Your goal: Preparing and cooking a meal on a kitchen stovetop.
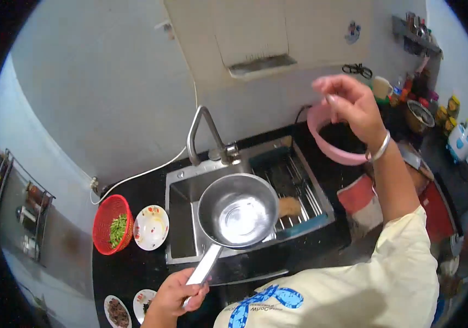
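Observation:
My left hand point(180, 289) grips the flat metal handle of a steel saucepan point(238, 211). The pan is held over the stainless steel sink point(182, 229), its shiny inside facing up; whether it holds a little water I cannot tell. Raised above a pink plastic basin point(324, 143) at the right, my right hand point(353, 102) has bent fingers set apart from the thumb and nothing visible in them. A bracelet circles that wrist. Behind the pan rises the bent faucet point(207, 131). The basin's contents look dark, and my right hand covers part of its rim.
Left of the sink stand a red basket point(100, 229) with chopped greens point(118, 231) and a patterned white bowl point(152, 227). A plate of dark brown food point(117, 311) is nearer. A drying rack point(299, 197) fills the sink's right side. Jars point(453, 106) crowd the right corner.

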Demonstrator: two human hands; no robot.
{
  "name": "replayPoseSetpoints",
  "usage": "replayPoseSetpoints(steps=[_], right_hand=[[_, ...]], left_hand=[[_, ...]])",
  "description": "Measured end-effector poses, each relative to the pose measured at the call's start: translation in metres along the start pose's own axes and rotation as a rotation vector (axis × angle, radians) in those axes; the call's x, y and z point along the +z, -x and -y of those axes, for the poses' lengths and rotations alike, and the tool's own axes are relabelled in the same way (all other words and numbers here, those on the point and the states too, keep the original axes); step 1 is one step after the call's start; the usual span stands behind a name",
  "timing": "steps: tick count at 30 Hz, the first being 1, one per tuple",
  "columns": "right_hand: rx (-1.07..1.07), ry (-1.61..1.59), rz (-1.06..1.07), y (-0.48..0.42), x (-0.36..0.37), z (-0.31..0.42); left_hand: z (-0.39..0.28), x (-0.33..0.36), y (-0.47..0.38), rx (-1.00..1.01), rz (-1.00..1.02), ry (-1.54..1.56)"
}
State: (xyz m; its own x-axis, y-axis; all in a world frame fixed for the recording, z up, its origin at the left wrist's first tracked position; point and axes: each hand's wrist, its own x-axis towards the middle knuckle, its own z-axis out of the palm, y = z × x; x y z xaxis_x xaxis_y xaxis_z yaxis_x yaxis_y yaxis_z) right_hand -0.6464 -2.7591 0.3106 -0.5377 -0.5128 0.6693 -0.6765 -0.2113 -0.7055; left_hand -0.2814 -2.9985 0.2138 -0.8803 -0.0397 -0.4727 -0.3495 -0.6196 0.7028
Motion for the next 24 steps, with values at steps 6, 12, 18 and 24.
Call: replayPoseSetpoints(steps=[6,12,18,24], right_hand=[[-0.554,0.477,0.008,-0.122,-0.033,0.034],[-0.529,1.109,0.164,-0.194,0.011,0.036],[-0.416,1.303,0.112,-0.201,0.011,0.05],[-0.921,0.715,-0.14,-0.201,-0.01,0.053]], left_hand=[[-0.061,0.119,-0.009,0.36,-0.029,-0.303],[-0.12,0.177,-0.054,0.483,0.091,-0.244],[-0.142,0.188,-0.078,0.474,0.145,-0.183],[-0.153,0.19,-0.089,0.415,0.209,-0.087]])
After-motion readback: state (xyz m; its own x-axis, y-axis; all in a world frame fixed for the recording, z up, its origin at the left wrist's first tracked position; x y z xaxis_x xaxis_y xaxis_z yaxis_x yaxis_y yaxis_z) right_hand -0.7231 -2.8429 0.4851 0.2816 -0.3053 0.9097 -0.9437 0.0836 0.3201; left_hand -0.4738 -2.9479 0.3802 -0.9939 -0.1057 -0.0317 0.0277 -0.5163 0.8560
